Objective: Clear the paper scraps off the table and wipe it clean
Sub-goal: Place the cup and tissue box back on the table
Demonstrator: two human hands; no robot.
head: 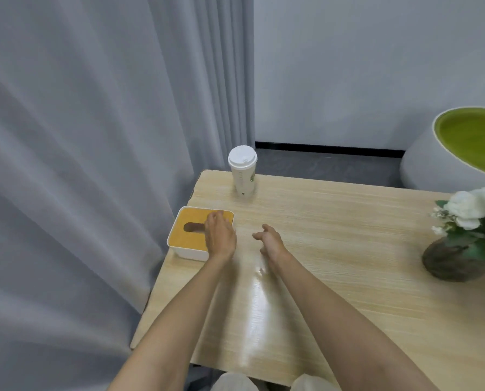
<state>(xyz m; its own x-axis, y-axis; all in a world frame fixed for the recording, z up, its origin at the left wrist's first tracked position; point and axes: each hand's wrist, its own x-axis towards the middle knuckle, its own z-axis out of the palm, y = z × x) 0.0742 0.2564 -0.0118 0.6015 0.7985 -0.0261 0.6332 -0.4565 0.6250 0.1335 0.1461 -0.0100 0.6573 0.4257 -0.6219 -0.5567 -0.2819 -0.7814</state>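
Observation:
A white tissue box (pixel 190 251) with an orange-yellow lid and a dark slot stands at the left edge of the light wooden table (pixel 334 227). My left hand (pixel 220 235) hovers over the box's right side, fingers loosely curled toward the lid, holding nothing that I can see. My right hand (pixel 270 239) hangs just above the table to the right of the box, fingers relaxed and slightly spread, empty. No paper scraps show on the visible table surface.
A white lidded paper cup (pixel 243 174) stands at the table's far left corner. A dark vase of white flowers (pixel 461 255) sits at the right edge. Grey curtains (pixel 80 165) hang close on the left; a white-and-green chair (pixel 461 148) is beyond the table.

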